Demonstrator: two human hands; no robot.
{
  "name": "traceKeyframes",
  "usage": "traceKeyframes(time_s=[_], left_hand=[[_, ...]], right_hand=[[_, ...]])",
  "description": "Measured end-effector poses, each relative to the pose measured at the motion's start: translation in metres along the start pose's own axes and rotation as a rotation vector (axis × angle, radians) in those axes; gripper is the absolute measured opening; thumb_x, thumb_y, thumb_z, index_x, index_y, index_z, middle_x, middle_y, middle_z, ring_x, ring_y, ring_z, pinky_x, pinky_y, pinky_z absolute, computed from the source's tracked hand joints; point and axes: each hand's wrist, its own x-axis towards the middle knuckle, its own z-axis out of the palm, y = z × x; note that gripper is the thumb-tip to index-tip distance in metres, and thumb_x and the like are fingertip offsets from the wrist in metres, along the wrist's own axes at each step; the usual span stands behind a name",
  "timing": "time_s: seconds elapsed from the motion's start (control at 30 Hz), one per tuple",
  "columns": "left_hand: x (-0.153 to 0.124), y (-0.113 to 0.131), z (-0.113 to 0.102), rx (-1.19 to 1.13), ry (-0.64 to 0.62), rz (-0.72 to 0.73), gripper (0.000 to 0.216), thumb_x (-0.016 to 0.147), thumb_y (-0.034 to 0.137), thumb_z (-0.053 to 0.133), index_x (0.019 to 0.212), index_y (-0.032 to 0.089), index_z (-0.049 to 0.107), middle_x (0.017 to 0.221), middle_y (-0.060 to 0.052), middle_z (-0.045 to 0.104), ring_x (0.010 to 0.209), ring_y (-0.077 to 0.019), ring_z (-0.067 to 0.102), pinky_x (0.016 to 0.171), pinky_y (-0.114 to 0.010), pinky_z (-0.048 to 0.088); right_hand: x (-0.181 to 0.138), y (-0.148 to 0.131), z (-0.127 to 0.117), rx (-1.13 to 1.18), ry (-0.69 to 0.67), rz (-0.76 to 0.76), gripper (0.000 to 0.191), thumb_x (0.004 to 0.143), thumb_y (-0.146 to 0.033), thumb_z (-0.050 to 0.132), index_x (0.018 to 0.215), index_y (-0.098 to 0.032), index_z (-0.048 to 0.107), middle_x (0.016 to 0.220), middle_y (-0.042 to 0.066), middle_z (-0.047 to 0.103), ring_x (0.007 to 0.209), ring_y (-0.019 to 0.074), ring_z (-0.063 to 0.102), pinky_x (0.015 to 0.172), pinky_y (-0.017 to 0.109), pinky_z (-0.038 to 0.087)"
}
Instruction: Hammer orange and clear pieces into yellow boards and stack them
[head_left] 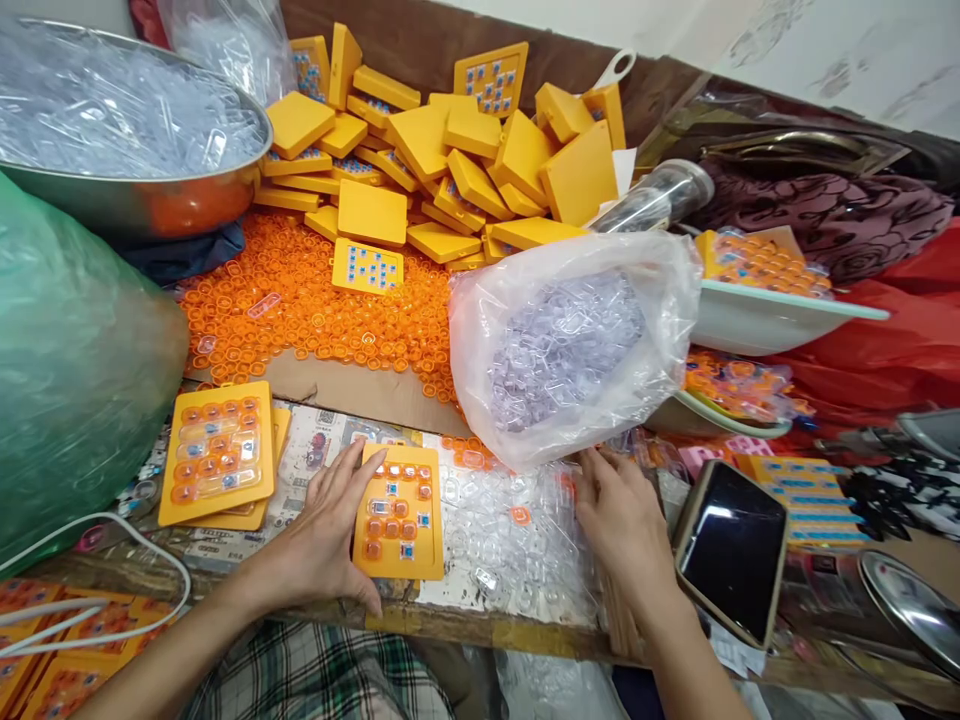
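Note:
My left hand (pixel 330 530) spans the left side of a yellow plastic panel (pixel 415 500), with its fingers at the top and its thumb near the lower corner. Orange and clear key caps sit in some of the panel's slots; small blue parts show in others. On the right, my right hand (pixel 622 525) has its fingers curled down among loose clear caps (pixel 517 540), beside an open plastic bag (pixel 480 340). The bag's edge and the hand itself hide what the right fingertips pinch, if anything.
Many yellow panels (pixel 427 140) are heaped at the back, above loose orange rings (pixel 315 310). Filled panels (pixel 217 450) are stacked at left, near a green bag (pixel 75 370) and a metal bowl (pixel 255 150). A phone (pixel 731 550) lies right of my right hand.

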Motion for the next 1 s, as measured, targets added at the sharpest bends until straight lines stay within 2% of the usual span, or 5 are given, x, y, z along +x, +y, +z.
traceKeyframes(time_s=[0.23,0.37,0.53,0.67,1.0], left_hand=[[0.009,-0.006,0.007,-0.078,0.021,-0.007,0.145,0.04,0.034,0.093,0.154,0.023,0.004,0.159,-0.026,0.005,0.147,-0.0447,0.001,0.111,-0.069,0.004],[0.004,-0.006,0.007,-0.284,0.11,0.063,0.138,0.042,0.035,0.093,0.154,0.023,0.013,0.16,-0.023,0.013,0.147,-0.0441,0.006,0.114,-0.066,0.002],[0.002,0.021,0.015,-0.932,0.206,-0.072,0.114,0.07,0.033,0.08,0.154,0.026,0.003,0.159,-0.017,0.022,0.147,-0.0316,0.019,0.117,-0.049,0.027],[0.007,0.042,0.017,-1.366,0.348,-0.279,0.098,0.08,0.025,0.072,0.152,0.028,0.006,0.157,-0.015,0.028,0.142,-0.0288,0.033,0.114,-0.043,0.035],[-0.005,0.032,0.004,-1.875,0.112,-0.483,0.071,0.077,0.009,0.069,0.141,0.016,0.038,0.106,-0.014,0.073,0.096,-0.0281,0.072,0.089,-0.042,0.057]], right_hand=[[-0.088,-0.092,0.033,0.135,-0.04,-0.462,0.029,0.092,-0.03,0.051,0.116,-0.031,0.066,0.103,0.005,0.074,0.094,0.0277,0.07,0.082,0.046,0.06],[-0.111,-0.118,0.05,0.119,0.03,-0.436,0.063,0.09,-0.019,0.055,0.148,-0.031,0.034,0.117,0.011,0.071,0.1,0.0341,0.07,0.077,0.05,0.06],[-0.12,-0.119,0.052,0.103,0.055,-0.391,0.077,0.092,-0.016,0.048,0.156,-0.029,0.007,0.125,0.013,0.066,0.11,0.0374,0.065,0.082,0.056,0.056],[-0.113,-0.113,0.051,0.119,0.078,-0.453,0.062,0.094,-0.02,0.047,0.152,-0.027,0.025,0.121,0.009,0.069,0.11,0.0301,0.066,0.085,0.047,0.055],[-0.048,-0.097,0.026,0.062,0.243,-0.561,0.029,0.088,-0.009,0.055,0.112,-0.02,0.068,0.095,0.007,0.077,0.085,0.0205,0.072,0.076,0.033,0.053]])
